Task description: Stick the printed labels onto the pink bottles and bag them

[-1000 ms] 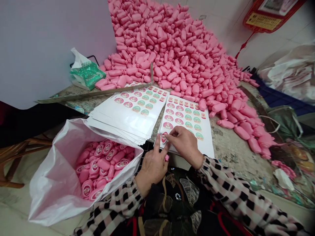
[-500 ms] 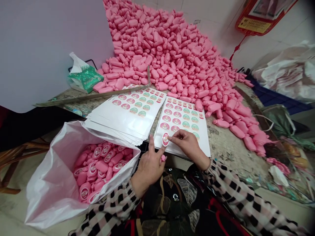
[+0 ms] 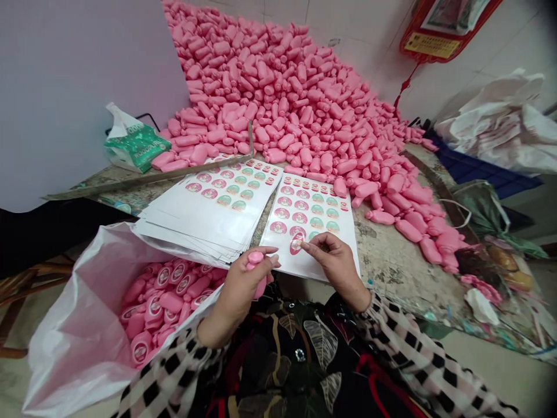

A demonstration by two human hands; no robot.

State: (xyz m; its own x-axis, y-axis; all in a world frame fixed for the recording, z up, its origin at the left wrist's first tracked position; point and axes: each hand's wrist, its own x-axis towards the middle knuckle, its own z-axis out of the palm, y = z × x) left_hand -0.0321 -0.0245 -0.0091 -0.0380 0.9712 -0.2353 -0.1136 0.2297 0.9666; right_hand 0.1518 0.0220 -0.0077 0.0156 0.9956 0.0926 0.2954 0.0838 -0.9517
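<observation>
My left hand [image 3: 244,283] is closed around a small pink plastic bottle [image 3: 255,257], whose neck shows above the fingers. In my right hand [image 3: 335,259], thumb and forefinger pinch the edge of an oval pink sticker [image 3: 297,242]. That hand is over the right-hand sticker sheet [image 3: 272,247], printed with rows of pink and green labels. To its left lies a stack of more sticker sheets [image 3: 174,223]. Beside my left arm stands a white sack [image 3: 73,348], partly filled with labelled pink bottles [image 3: 172,302].
A large heap of pink bottles [image 3: 278,87] covers the back of the worktable [image 3: 383,261]. A bent metal strip [image 3: 174,173] lies across the sheets' far edge. A green tissue pack [image 3: 137,145] stands at left, a blue crate [image 3: 470,157] at right.
My left hand has moved left, away from the sticker, and turned so the bottle's neck points up. My right hand still holds the sticker. The whole view has shifted slightly.
</observation>
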